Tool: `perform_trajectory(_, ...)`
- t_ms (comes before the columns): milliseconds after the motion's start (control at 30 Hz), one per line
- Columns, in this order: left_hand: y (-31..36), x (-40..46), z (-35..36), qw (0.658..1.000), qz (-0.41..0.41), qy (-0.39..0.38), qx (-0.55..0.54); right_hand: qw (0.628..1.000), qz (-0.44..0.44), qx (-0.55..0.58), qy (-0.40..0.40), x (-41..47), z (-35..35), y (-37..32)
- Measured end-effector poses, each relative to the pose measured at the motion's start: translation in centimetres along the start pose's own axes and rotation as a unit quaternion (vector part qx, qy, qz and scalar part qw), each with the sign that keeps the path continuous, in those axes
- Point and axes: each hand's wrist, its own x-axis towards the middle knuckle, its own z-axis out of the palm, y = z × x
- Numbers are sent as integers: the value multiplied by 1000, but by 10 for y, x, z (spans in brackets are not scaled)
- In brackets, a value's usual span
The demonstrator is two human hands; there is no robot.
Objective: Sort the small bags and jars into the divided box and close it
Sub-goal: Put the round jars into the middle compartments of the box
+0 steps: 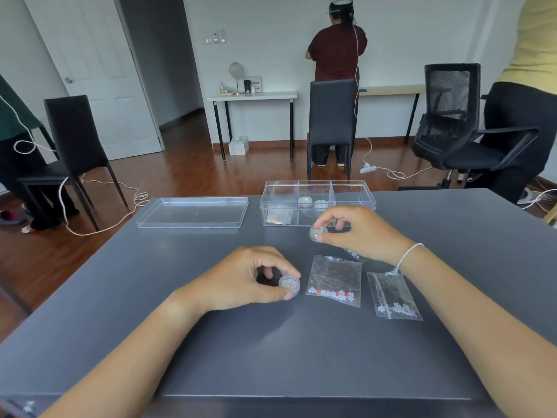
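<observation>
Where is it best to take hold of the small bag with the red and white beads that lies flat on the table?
Take the bag with red and white beads by its far, empty edge, coming from above with a thumb-and-finger pinch. It lies flat on the table and the beads sit along its near edge, so they would probably hang at the bottom once it is lifted.

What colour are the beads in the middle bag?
White and red beads, head view.

The lid (193,212) lies left of the divided box (316,188), bags (334,280) nearer.
</observation>
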Motion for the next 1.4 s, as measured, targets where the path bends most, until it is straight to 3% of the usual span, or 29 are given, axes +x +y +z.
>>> perform_trajectory(333, 19, 57, -35, 988, 39, 151, -14, 996, -4, 17, 82, 3, -17, 6)
perform_trajectory(433, 24, 88, -44, 986, 30, 166, 7, 995, -3, 22, 102, 3, -20, 9)
perform_trajectory(667, 11, 147, -49, 989, -24, 88, 112, 987, -2, 37, 157, 4, -28, 15)
perform_trajectory(967, 10, 186, -49, 965, -95, -54, 239, 984, -18, 39, 170, 5, -32, 15)
perform_trajectory(1400, 15, 199, -49, 932, -165, -156, 283, 988, -5, 26, 151, 4, -32, 16)
